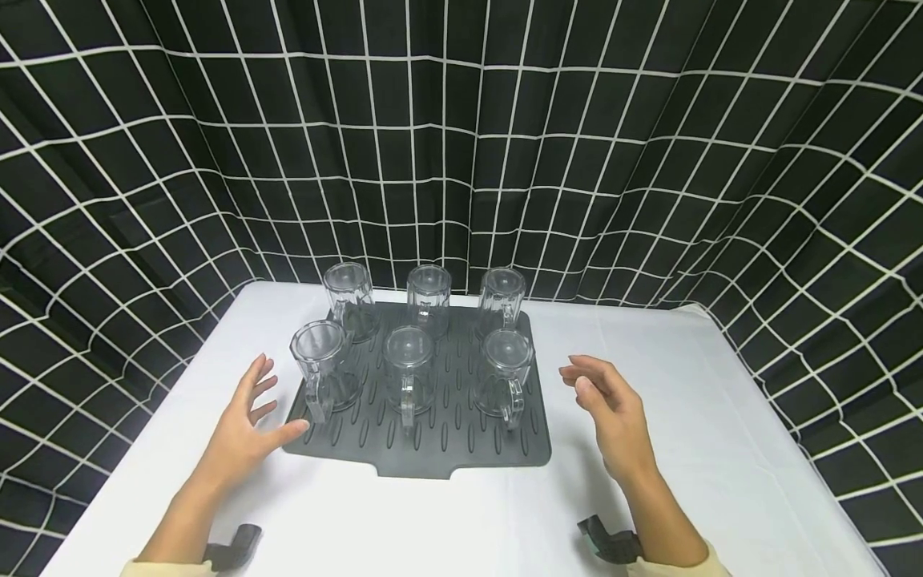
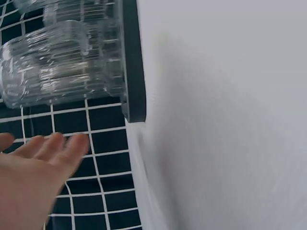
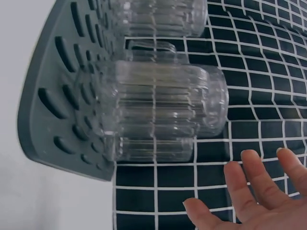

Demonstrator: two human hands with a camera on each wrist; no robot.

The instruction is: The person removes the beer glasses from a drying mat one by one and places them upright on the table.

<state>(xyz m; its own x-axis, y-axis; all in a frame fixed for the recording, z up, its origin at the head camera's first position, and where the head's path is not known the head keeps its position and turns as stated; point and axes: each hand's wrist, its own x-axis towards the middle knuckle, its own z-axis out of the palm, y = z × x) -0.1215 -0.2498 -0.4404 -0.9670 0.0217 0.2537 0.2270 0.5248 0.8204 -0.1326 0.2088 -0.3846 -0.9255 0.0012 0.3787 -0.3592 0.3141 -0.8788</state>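
Several clear glass mugs stand upside down in two rows on a dark grey drying mat (image 1: 414, 458). My left hand (image 1: 245, 433) hovers left of the mat with fingers spread, nearest the front-left mug (image 1: 333, 377); its thumb overlaps the mat's edge in the head view. To the right of the mat, my right hand (image 1: 613, 413) is held with relaxed, slightly bent fingers, near the front-right mug (image 1: 497, 385). Between those two is the front-middle mug (image 1: 409, 369). Neither hand holds anything. In the left wrist view, the fingers (image 2: 53, 146) are apart from the nearest mug (image 2: 62, 67).
A white cloth (image 1: 476, 521) covers the table. Black curtains (image 1: 461, 160) with a white grid surround it at the back and both sides. Three mugs form the back row, including the back-middle mug (image 1: 429, 300). Dark wrist mounts (image 1: 234, 549) sit at both wrists.
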